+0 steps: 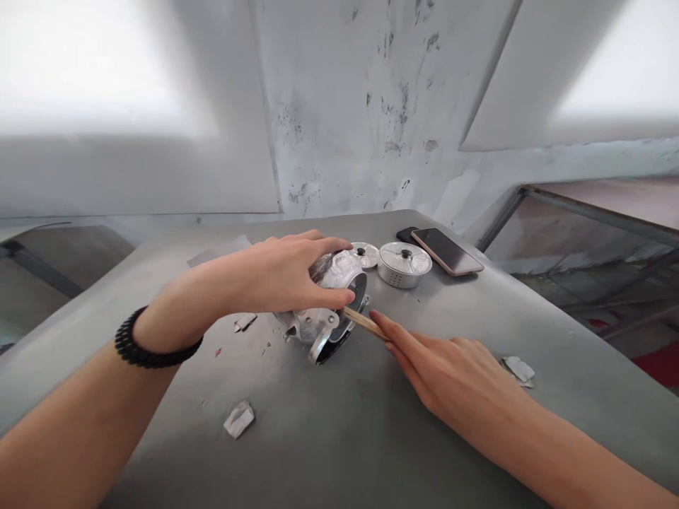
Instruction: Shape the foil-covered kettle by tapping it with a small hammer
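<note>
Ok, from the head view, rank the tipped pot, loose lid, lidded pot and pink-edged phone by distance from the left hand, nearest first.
From the left hand:
1. tipped pot, in its grip.
2. loose lid, just past the fingertips, rightward.
3. lidded pot, further right.
4. pink-edged phone, farthest right.
The right hand holds a wooden stick at the tipped pot's mouth.

A bare, worn workroom, probably a small workshop rather than a home — a grey metal desk (339, 424) strewn with paper scraps (238, 418), small aluminium pots (404, 264) and a phone (446, 251), set against a scuffed, stained white wall (361, 106) — with metal framing (583, 212) at the right.
</note>
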